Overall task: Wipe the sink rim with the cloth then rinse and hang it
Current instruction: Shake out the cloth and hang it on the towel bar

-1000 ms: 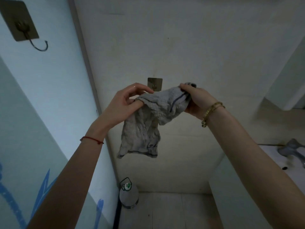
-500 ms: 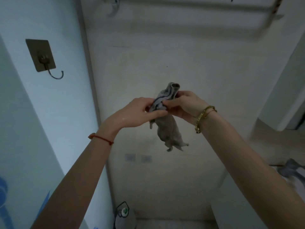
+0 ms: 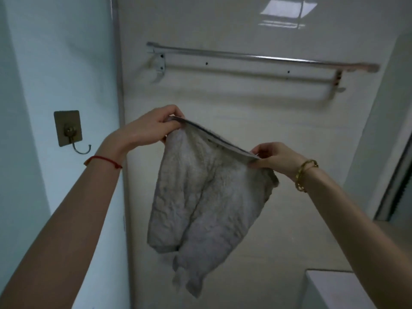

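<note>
A crumpled grey cloth (image 3: 200, 197) with a dark-edged top hem hangs spread out between both hands, in front of the tiled wall. My left hand (image 3: 151, 128) pinches its upper left corner. My right hand (image 3: 274, 158) pinches the upper right corner, lower than the left. A metal towel rail (image 3: 256, 56) is fixed to the wall above and behind the cloth, well clear of it. The sink is out of sight, apart from a white edge (image 3: 334, 284) at the bottom right.
A square adhesive hook (image 3: 70, 130) sticks to the pale blue panel on the left. A corner strip (image 3: 118, 63) runs up between that panel and the tiled wall. A mirror or window frame (image 3: 396, 179) lies at the right edge.
The cloth was bunched between both hands; now the hands have moved apart and it hangs unfolded. The view has tilted up, bringing the towel rail fully into sight.
</note>
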Available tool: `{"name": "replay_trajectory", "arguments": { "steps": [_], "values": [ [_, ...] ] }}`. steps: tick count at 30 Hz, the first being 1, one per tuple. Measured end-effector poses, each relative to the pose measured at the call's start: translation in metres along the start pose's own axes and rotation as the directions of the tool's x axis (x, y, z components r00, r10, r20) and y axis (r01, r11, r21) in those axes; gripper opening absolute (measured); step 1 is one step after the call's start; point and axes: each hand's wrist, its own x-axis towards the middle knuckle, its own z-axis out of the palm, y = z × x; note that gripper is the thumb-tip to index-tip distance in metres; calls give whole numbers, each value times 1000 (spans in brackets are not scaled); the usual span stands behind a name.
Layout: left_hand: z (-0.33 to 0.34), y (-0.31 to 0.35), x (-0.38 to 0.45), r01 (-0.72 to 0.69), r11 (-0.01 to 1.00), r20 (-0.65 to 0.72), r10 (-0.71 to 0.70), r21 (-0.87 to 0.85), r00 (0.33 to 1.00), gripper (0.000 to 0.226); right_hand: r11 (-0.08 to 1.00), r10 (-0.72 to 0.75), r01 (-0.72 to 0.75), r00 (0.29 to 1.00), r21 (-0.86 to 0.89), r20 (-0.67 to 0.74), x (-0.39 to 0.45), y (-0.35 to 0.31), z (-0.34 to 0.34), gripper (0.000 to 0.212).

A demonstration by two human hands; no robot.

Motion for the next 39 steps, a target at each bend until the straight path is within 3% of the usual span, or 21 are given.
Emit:
{"name": "replay_trajectory", "arguments": {
  "steps": [2, 4, 7, 11, 15, 20, 22, 26, 28, 30, 32, 34, 39],
  "values": [
    [-13, 5, 11, -12, 1000, 38, 12, -20, 999, 18, 982, -24, 33, 998, -188, 51, 6, 0, -17, 15],
    [-30, 13, 21, -36, 997, 99, 43, -71, 994, 20, 956, -17, 36, 998, -292, 69, 11, 0, -33, 30],
    [-53, 26, 37, -79, 989, 143, 97, -127, 985, 21, 971, -9, 26, 997, -237, 74, 17, -3, -59, 27],
    [-81, 47, 61, -141, 978, 34, 148, -156, 988, 29, 947, -115, 116, 993, -300, 23, 22, -22, -107, 14],
    [-103, 72, 93, -138, 989, -223, 122, -58, 967, 25, 903, -276, 179, 938, -391, -208, 35, -56, -149, 18],
    [-120, 107, 137, -76, 984, -422, 2, -159, 907, 13, 831, -378, -20, 712, -555, -592, 63, -95, -185, 44],
    [-121, 122, 152, -65, 970, -458, -51, -235, 888, 10, 854, -366, -53, 648, -518, -669, 74, -108, -201, 44],
    [-121, 151, 186, -180, 812, -435, -99, -555, 895, 11, 967, -249, 132, 645, -216, -723, 101, -134, -230, 37],
    [-124, 161, 209, -198, 807, -464, -104, -557, 880, 11, 974, -180, 220, 628, -50, -757, 115, -145, -240, 34],
    [-131, 165, 231, -200, 838, -501, -98, -507, 860, 28, 959, -180, 282, 574, -13, -799, 130, -155, -251, 33],
    [-138, 170, 249, -238, 858, -557, -65, -455, 828, 26, 937, -189, 348, 535, 12, -823, 145, -164, -264, 29],
    [-146, 174, 266, -282, 857, -587, -28, -431, 809, 9, 903, -184, 422, 542, 76, -820, 160, -170, -278, 25],
    [-153, 180, 301, -343, 859, -633, 28, -380, 773, 26, 856, -194, 503, 526, 119, -828, 196, -174, -299, 21]
  ]
}}
